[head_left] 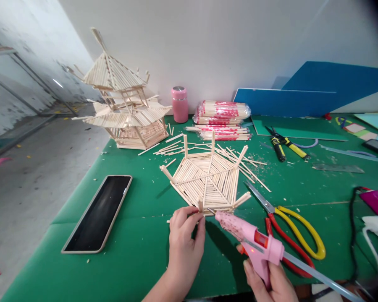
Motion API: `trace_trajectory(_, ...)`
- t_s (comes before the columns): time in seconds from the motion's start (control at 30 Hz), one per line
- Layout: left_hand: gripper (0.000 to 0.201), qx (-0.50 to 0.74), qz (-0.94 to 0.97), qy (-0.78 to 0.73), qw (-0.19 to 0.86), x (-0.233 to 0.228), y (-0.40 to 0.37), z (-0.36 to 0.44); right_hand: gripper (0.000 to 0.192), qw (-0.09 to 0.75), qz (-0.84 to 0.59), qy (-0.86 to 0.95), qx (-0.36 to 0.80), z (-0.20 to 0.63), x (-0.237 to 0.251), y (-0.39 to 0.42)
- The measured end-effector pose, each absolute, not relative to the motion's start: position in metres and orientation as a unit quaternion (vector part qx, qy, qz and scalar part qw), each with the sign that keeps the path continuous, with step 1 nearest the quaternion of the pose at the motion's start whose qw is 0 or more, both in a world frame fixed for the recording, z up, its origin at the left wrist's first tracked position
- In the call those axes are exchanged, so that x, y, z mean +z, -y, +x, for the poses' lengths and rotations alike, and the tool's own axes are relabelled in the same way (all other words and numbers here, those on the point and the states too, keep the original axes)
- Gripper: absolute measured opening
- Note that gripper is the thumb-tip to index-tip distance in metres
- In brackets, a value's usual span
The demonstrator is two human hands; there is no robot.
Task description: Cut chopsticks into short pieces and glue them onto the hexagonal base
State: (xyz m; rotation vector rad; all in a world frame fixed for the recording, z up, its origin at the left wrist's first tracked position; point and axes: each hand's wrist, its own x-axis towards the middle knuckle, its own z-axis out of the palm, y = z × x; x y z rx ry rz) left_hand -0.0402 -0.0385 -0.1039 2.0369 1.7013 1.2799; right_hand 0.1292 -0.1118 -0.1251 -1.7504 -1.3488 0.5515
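Note:
A hexagonal panel of glued wooden sticks (208, 178) lies on the green table (129, 251), with short posts standing at its corners. My left hand (184, 239) pinches a small stick at the panel's near edge, beside a corner post. My right hand (269, 281) grips a pink hot glue gun (255, 243), whose nozzle points at that same near edge, close to my left fingertips. A clear glue stick juts out of the gun's back toward the lower right.
A stick pagoda model (126, 109) stands at the back left, a pink jar (179, 104) and packs of sticks (222, 119) behind the panel. Red-and-yellow scissors (290, 226) lie right of the gun, a phone (99, 212) left, yellow cutters (285, 144) and blue boards (302, 100) far right.

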Motion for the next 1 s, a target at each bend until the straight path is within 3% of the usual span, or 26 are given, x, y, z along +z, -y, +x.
trace_trajectory(0.37,0.009,0.424,0.689,-0.58,0.098,-0.1068,0.0376,-0.0387,0.032,0.411,-0.686,0.537,0.269,0.1273,-0.1198,0.1155)
trace_trajectory(1.0,0.009,0.424,0.69,-0.578,0.096,-0.1073,0.0394,-0.0391,0.031,0.397,-0.688,0.56,0.235,0.1276,-0.1189,0.1161)
